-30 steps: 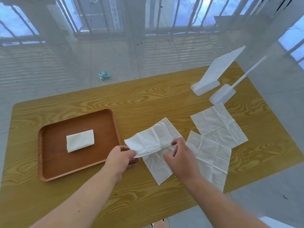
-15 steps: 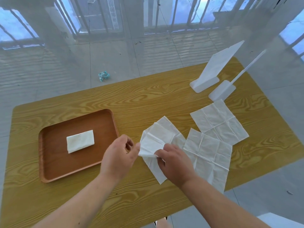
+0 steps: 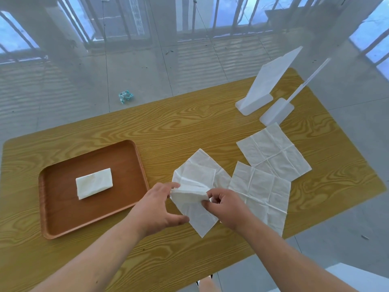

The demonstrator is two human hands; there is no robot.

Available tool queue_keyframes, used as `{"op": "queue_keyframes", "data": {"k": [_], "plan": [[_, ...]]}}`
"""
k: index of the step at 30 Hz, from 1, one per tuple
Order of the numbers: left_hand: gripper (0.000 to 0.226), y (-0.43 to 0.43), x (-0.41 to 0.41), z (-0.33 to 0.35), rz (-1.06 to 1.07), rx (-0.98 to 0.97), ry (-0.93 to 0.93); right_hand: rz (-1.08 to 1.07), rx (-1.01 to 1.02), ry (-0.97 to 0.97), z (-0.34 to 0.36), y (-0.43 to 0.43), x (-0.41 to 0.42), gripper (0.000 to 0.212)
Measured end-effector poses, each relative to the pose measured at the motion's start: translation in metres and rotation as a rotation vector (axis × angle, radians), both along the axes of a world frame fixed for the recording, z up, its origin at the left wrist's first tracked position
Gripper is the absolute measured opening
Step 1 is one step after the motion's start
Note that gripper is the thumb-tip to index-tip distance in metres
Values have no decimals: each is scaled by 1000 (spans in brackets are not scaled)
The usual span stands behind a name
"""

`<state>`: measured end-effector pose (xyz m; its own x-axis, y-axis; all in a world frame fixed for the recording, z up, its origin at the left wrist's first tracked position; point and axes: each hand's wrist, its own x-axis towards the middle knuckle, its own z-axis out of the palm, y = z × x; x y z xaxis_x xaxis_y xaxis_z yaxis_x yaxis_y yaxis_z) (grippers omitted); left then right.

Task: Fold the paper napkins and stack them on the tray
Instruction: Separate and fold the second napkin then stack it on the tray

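A white paper napkin [image 3: 195, 182] lies partly folded on the wooden table [image 3: 189, 127], right of the brown tray [image 3: 63, 218]. My left hand [image 3: 160, 207] pinches the napkin's left edge with fingertips. My right hand [image 3: 225, 205] pinches the folded flap at its right side. One folded napkin [image 3: 94, 183] rests flat in the middle of the tray. Two unfolded napkins lie to the right: one [image 3: 261, 192] beside my right hand, another [image 3: 273, 152] farther back.
Two white plastic stands [image 3: 255, 104] [image 3: 276, 111] sit at the table's far right. A small crumpled teal wrapper [image 3: 125, 96] lies on the tiled floor beyond the table. The table's near edge runs just below my forearms.
The napkin's flap has been folded over toward me. Both hands have come closer together and now pinch the folded edge.
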<state>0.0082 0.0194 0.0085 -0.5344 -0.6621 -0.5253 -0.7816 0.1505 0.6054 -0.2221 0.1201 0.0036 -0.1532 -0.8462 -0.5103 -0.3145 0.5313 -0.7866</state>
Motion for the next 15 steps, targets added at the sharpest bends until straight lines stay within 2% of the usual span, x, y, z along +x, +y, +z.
{"op": "queue_keyframes", "data": {"k": [3,5,8,10,12,15], "plan": [[105,-1,1,-1,-54,-42,4,18,-33,59,-4,6,-1,15],[93,-2,2,0,-81,-111,10,-16,-73,83,-3,8,-1,11],[76,-7,0,0,-13,-162,43,-79,-129,64,8,2,-1,6],[75,-15,-4,2,22,-152,69,-96,-163,61,18,-8,-4,6],[71,-24,-10,7,52,-109,140,-118,-165,-37,32,-19,-10,2],[57,-36,-23,16,137,-18,250,-179,-144,-247,52,-35,-21,8]]}}
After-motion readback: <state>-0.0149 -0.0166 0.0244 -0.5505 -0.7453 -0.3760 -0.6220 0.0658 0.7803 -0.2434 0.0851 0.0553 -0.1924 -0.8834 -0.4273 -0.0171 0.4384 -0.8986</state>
